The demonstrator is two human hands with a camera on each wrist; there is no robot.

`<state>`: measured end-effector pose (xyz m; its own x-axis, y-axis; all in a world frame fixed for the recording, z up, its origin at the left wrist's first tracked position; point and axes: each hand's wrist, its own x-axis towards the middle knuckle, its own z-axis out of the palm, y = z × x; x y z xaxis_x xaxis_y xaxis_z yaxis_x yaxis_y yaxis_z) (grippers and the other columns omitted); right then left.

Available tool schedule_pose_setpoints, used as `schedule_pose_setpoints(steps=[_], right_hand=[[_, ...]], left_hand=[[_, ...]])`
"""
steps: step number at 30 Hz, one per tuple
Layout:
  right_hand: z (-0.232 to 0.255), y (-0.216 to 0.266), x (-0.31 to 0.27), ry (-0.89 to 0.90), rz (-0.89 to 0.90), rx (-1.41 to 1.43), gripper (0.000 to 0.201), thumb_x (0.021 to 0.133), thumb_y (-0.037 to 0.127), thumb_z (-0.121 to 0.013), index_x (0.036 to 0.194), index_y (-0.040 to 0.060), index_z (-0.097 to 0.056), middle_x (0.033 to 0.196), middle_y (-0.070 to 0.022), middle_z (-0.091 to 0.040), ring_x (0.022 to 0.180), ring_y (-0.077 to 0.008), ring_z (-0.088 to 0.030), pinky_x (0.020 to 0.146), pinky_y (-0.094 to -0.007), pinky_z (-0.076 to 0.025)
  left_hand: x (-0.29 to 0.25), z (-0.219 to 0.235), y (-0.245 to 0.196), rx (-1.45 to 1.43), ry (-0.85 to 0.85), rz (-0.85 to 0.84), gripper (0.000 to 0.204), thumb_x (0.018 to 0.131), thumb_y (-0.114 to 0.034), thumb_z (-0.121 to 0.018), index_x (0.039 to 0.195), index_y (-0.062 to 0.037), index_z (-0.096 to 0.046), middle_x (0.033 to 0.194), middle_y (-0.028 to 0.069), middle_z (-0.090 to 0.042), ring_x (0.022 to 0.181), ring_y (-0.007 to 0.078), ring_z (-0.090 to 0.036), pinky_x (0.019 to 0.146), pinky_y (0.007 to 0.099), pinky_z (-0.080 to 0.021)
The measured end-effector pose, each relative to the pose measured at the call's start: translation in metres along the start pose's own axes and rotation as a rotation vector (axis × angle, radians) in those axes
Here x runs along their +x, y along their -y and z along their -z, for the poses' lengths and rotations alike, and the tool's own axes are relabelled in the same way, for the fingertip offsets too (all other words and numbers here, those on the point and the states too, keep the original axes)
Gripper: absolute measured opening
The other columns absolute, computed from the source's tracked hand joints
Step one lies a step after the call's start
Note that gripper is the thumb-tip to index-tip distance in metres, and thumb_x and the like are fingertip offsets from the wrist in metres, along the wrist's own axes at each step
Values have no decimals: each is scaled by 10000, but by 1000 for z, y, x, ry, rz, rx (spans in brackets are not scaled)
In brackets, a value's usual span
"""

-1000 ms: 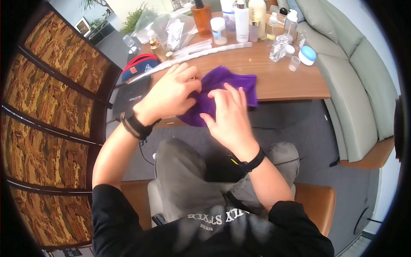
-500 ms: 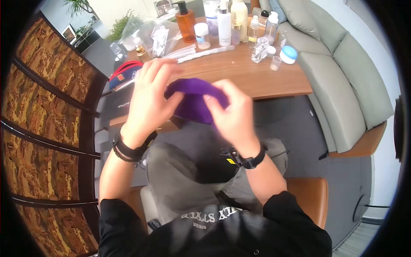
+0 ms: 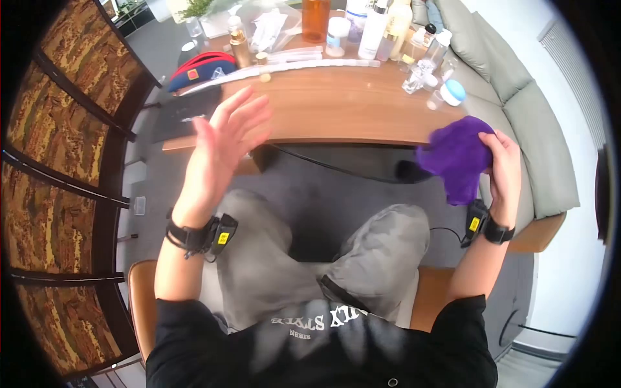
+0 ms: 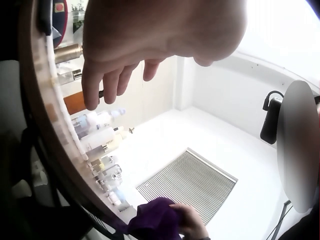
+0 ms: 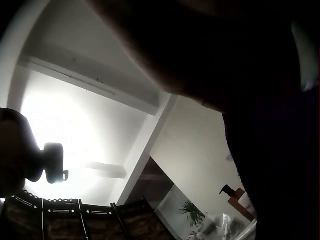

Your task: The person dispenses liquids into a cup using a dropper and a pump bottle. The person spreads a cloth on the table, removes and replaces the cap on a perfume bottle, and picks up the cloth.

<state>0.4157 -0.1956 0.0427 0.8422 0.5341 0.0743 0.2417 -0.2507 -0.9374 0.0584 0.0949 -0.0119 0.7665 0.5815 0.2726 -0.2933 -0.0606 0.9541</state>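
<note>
In the head view a crumpled purple cloth hangs from my right hand, near the right end of the table's front edge. My thumb and fingers pinch it along its right side. My left hand is raised near the table's front left, fingers straight and spread, holding nothing. The left wrist view shows those fingers outstretched, with the purple cloth and the right hand far below. Against the light in the right wrist view, hand and cloth are mostly dark outlines.
Along the back of the wooden table stand several bottles and jars, among them an orange bottle and a blue-lidded jar. A navy and red pouch lies at the left beside a black flat case. A sofa borders the right.
Both hands worked at the cloth over the table's front edge; now they are far apart. The left has let go and moved left, while the right has carried the cloth to the right.
</note>
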Motion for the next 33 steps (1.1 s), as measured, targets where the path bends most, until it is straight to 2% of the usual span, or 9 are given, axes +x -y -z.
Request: schedule_pose_setpoints(steps=[7,9,12,15,20,25,29,31,33], right_hand=[[65,-2,45,-145,53,-121,196,954,230,-681,987,42,-725,788,14,-683,598,-39,-604,466,-200,-434],[76,-14,67,-184,66,-146,250,962,263,-692,1022,24,-730,834,-10,-709,641,-86,-645,530,-248,-493],[70,-15,78,-466,436,-598,337,966,305,-702,1134,13,-701,970,-149,-772,891,-269,-747,812,-392,-562],[27,-12,61,-498,461,-836,322,947,283,-705,1149,32,-702,1039,-201,-761,976,-349,-742,860,-411,-558],[-9,-56,47,22,246,-1094,411,927,332,-722,1198,24,-703,1119,-262,-727,1085,-419,-695,960,-487,-530],[-21,-65,33,-51,213,-955,452,934,346,-721,1204,-16,-707,1170,-285,-712,1168,-419,-668,1038,-499,-493],[-34,-56,17,-210,429,-1086,466,953,334,-711,1225,-44,-695,1360,-346,-601,1310,-475,-556,1126,-501,-427],[-52,-34,-3,-259,525,-932,464,974,316,-704,1275,-37,-678,1399,-324,-590,1322,-425,-573,1124,-457,-434],[-70,-14,-25,-49,363,-518,458,1023,283,-666,1360,-24,-630,1417,-273,-605,1344,-344,-573,1128,-394,-427]], left_hand=[[-29,9,14,-171,39,122,1137,886,-923,-223,1638,-71,-262,1624,242,-378,1466,348,-433,1167,499,-385],[-31,12,18,-229,44,150,1149,877,-931,-224,1639,-72,-259,1626,245,-374,1464,352,-434,1163,499,-394],[-32,17,19,-315,65,148,1152,877,-929,-230,1643,-69,-246,1635,253,-353,1466,361,-433,1161,509,-399],[-36,21,19,-379,58,134,1153,878,-926,-232,1644,-64,-241,1640,259,-341,1469,369,-429,1161,515,-399],[-44,28,20,-392,48,121,1149,883,-921,-228,1644,-60,-240,1643,264,-332,1473,377,-424,1161,517,-399],[-52,32,15,-392,65,117,1137,892,-911,-220,1645,-60,-239,1648,274,-317,1475,382,-421,1171,518,-388],[-50,35,12,-473,77,100,1138,893,-909,-223,1646,-56,-234,1650,287,-303,1480,411,-406,1175,534,-379],[-48,36,11,-601,101,64,1138,892,-908,-237,1647,-57,-232,1650,300,-290,1482,447,-388,1177,551,-371],[-45,38,9,-626,75,57,1132,890,-906,-251,1651,-67,-225,1656,306,-272,1489,466,-367,1184,592,-350]])
